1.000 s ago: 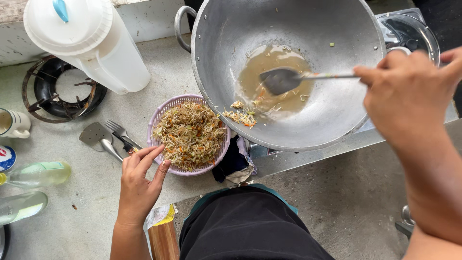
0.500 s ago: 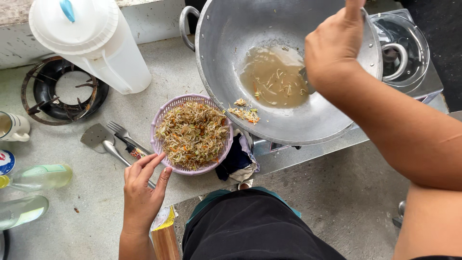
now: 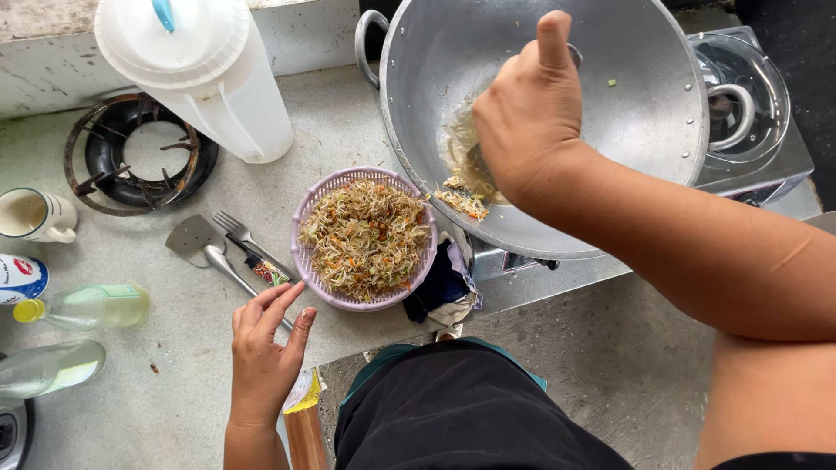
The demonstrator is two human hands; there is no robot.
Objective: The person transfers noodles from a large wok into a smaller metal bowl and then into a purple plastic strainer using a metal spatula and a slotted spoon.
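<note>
A big steel wok [image 3: 644, 113] sits tilted on a stove, with brown liquid and a few noodle scraps at its low left side. My right hand [image 3: 527, 109] is inside the wok, fist shut on a spatula handle whose blade is hidden under the hand. Beside the wok's left rim stands a purple plastic basket [image 3: 305, 261] heaped with fried noodles [image 3: 366, 235]. My left hand [image 3: 266, 352] hovers open, fingers spread, just below the basket and holds nothing.
A white lidded jug [image 3: 200, 74] stands at the back left by a black burner ring [image 3: 139, 161]. A metal turner [image 3: 200, 244] and fork [image 3: 248, 239] lie left of the basket. Bottles [image 3: 83, 306] and a cup [image 3: 35, 215] line the left edge. A dark cloth [image 3: 440, 287] lies under the wok's rim.
My right hand swung from the wok's right side across to its left, pushing the spatula down toward the noodle scraps. My left hand slid slightly down, away from the basket.
</note>
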